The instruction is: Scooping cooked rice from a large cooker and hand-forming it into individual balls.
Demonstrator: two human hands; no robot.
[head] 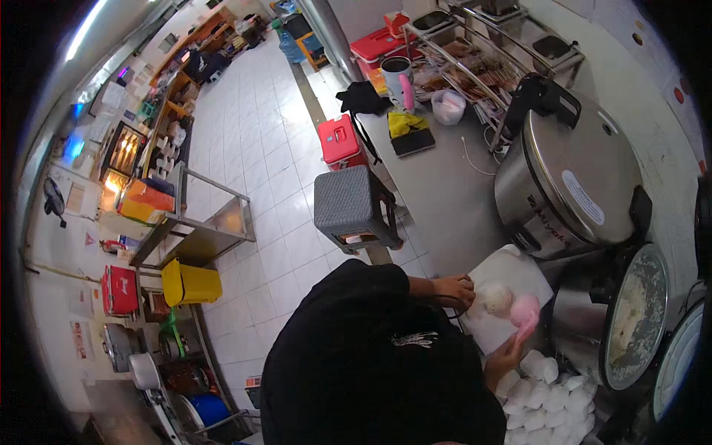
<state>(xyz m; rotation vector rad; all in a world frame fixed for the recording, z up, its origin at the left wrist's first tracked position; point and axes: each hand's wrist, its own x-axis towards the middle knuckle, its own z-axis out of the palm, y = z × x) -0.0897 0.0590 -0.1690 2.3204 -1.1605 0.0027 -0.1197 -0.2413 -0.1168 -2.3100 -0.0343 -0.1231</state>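
My right hand (505, 357) grips a pink scoop (525, 310) with a rounded bowl. The scoop is over a sheet of white paper (534, 278), right beside a mound of cooked rice (496, 299). At the paper's near edge my left hand (455, 291) has its fingers curled; whether they pinch the paper is hard to see. A dark band circles the left wrist. Several white wrapped packets (548, 397) are piled near my right forearm. Beyond the paper stands an uncovered cooker (628, 322) with white rice inside.
A large lidded metal rice cooker (567, 183) stands at the far left of the steel table (445, 189). A black-and-yellow pouch (410, 135), a clear tub (448, 107) and a mug (397, 83) sit farther along. On the floor are a grey stool (347, 203) and a red cooler (339, 139).
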